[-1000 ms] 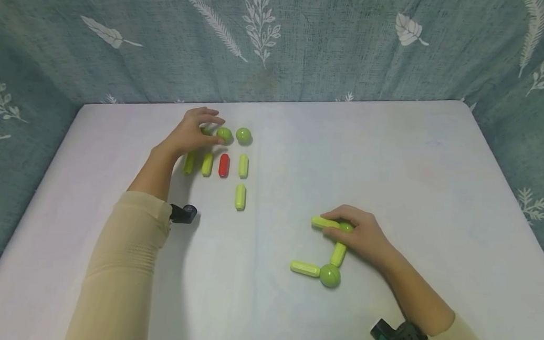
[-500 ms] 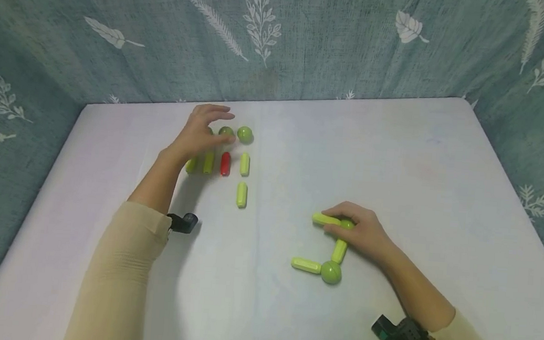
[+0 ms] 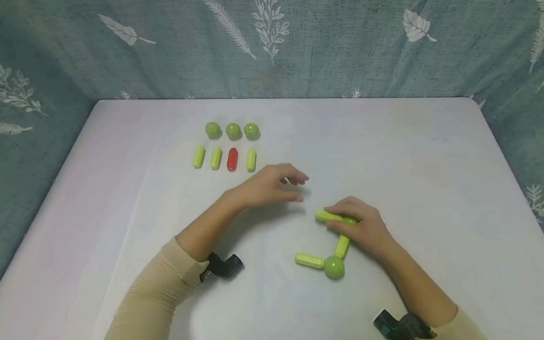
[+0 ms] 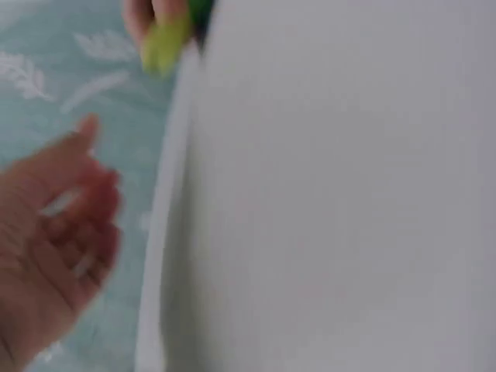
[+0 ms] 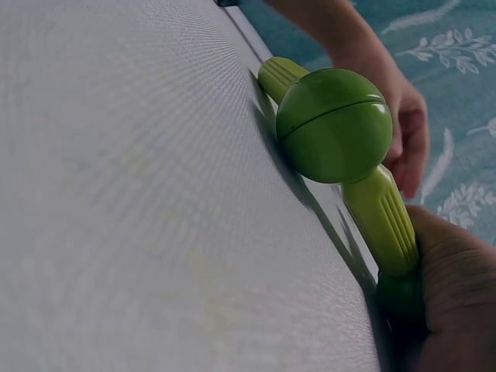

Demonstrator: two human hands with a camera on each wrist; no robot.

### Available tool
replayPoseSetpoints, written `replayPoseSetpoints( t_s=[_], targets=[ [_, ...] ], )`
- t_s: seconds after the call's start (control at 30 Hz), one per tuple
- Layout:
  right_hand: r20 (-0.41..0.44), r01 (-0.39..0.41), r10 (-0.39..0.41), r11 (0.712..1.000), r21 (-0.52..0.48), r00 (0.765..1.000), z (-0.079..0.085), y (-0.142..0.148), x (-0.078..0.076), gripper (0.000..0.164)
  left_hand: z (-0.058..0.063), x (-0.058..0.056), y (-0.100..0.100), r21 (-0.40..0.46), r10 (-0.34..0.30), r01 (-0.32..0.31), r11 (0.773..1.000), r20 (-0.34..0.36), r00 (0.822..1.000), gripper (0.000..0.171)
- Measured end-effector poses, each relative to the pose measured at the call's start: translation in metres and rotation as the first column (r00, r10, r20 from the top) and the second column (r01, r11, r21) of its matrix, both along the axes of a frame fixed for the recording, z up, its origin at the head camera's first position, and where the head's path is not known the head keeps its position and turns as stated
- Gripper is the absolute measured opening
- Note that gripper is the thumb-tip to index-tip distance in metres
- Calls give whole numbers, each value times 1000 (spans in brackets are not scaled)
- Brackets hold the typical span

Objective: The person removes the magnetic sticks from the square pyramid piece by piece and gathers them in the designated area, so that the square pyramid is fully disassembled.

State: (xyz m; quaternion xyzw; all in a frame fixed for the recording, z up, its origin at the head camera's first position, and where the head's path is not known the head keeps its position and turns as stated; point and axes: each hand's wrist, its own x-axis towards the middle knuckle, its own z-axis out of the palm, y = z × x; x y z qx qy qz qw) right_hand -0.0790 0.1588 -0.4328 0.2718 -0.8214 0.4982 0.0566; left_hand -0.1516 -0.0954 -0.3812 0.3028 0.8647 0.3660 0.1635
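In the head view my right hand (image 3: pixel 365 226) holds a chain of toy building rods and balls, its thumb and fingers round the upper yellow-green rod (image 3: pixel 322 215) and green ball (image 3: pixel 350 221). From that ball a middle rod (image 3: pixel 342 246) runs down to a lower green ball (image 3: pixel 334 267), which joins another rod (image 3: pixel 309 260) pointing left. The right wrist view shows the lower ball (image 5: pixel 335 125) up close, with the middle rod (image 5: pixel 381 221) leading to the hand. My left hand (image 3: pixel 268 184) hovers left of the chain, fingers loosely bent, holding nothing.
Three green balls (image 3: pixel 233 131) line up near the white table's (image 3: pixel 411 148) back edge. Before them lie several yellow-green rods (image 3: pixel 216 157) and one red rod (image 3: pixel 232 159). The left hand mostly hides another rod. A leaf-patterned curtain (image 3: pixel 309 41) hangs behind the table.
My left hand has left the row of balls and come right and nearer, towards the right hand, without anything in it. The right hand keeps its hold on the chain.
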Motion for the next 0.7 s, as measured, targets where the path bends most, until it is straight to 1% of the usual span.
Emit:
replayPoseSetpoints(
  t_s=[0.1, 0.17, 0.23, 0.3, 0.4, 0.5, 0.6, 0.7],
  targets=[
    [-15, 11, -10, 1000, 2, 1000, -1, 0, 0, 29, -13, 11, 18, -4, -28, 28, 1000, 52, 998, 45],
    [-11, 16, -16, 1000, 4, 1000, -1, 1, 0, 30, -20, 16, 26, 11, -50, 50, 999, 61, 997, 40],
    [0, 21, -21, 1000, 7, 1000, -1, 2, 0, 30, -24, 21, 30, 30, -69, 68, 997, 64, 996, 33],
    [14, 27, -27, 999, 19, 1000, 0, 2, 0, 30, -25, 24, 32, 37, -76, 74, 997, 50, 996, 24],
    [15, 39, -39, 998, 52, 999, 1, 5, -1, 32, -25, 28, 31, 35, -59, 58, 998, 39, 997, 17],
    [-1, 61, -62, 993, 102, 998, 3, 7, -2, 34, -24, 30, 26, 25, -30, 29, 999, 33, 999, 16],
    [-20, 93, -91, 984, 149, 996, 7, 8, -2, 35, -24, 34, 21, 9, -18, 18, 1000, 19, 1000, 17],
    [-15, 115, -114, 977, 179, 993, 10, 7, -1, 35, -26, 37, 19, -19, 4, -4, 1000, 13, 1000, 16]
  ],
)
